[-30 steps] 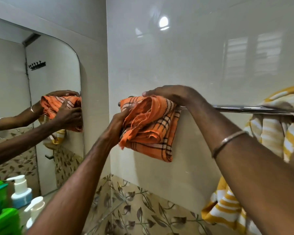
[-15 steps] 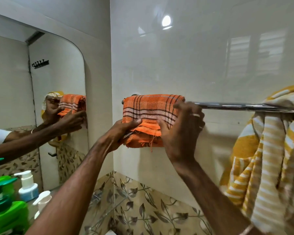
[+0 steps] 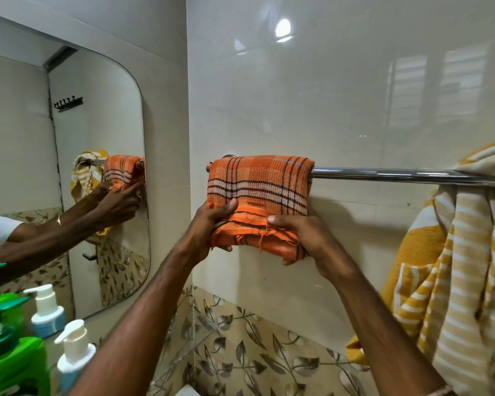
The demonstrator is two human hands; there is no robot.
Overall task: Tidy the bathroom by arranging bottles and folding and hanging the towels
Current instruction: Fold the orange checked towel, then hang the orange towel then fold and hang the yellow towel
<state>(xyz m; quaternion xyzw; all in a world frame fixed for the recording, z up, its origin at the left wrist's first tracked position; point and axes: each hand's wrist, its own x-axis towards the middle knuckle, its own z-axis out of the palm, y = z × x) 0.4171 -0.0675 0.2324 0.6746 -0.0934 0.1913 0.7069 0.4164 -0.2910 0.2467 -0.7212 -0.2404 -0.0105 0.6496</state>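
Orange towel (image 3: 259, 181) is folded over the left end of the rail (image 3: 383, 175), against the wall. Your left hand (image 3: 209, 232) grips its lower left corner, thumb on the front, fingers curled under. Your right hand (image 3: 303, 238) grips the lower right edge the same way. Frayed threads hang from the hem between your hands. Yellow striped towel (image 3: 463, 267) hangs bunched at the rail's right end. Pump bottles (image 3: 45, 310) stand near left, below the mirror (image 3: 69, 167).
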